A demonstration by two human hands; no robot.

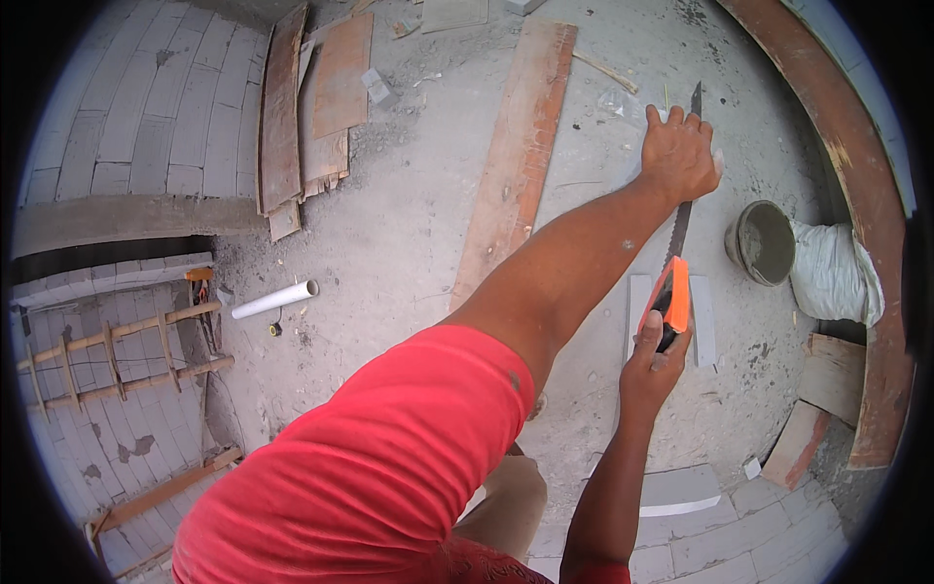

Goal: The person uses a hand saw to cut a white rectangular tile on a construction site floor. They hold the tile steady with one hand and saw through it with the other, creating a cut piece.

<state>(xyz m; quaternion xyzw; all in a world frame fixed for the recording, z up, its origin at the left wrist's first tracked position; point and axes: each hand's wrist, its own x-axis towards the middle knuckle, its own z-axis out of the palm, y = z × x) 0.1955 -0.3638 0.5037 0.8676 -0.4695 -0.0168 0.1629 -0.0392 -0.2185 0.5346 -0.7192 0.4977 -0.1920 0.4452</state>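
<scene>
A handsaw with an orange-and-black handle (678, 292) points away from me across the floor, its long toothed blade (677, 234) dark and narrow. My right hand (657, 368) is wrapped round the handle. Farther out, my left hand (681, 156) lies across the blade with its fingers curled over it; the blade's tip shows beyond the knuckles. The fingertips and whatever is under that palm are hidden. Two pale block strips, one on the left (637, 302) and one on the right (701, 316), lie on the floor either side of the handle.
A bucket (764, 243) stands at right beside a white sack (837, 271). One long wooden board (516, 156) lies left of the saw, with more boards (292, 117) stacked beyond. A white pipe (275, 299) and a wooden ladder (112, 355) are at left. A curved-looking plank (856, 185) edges the right.
</scene>
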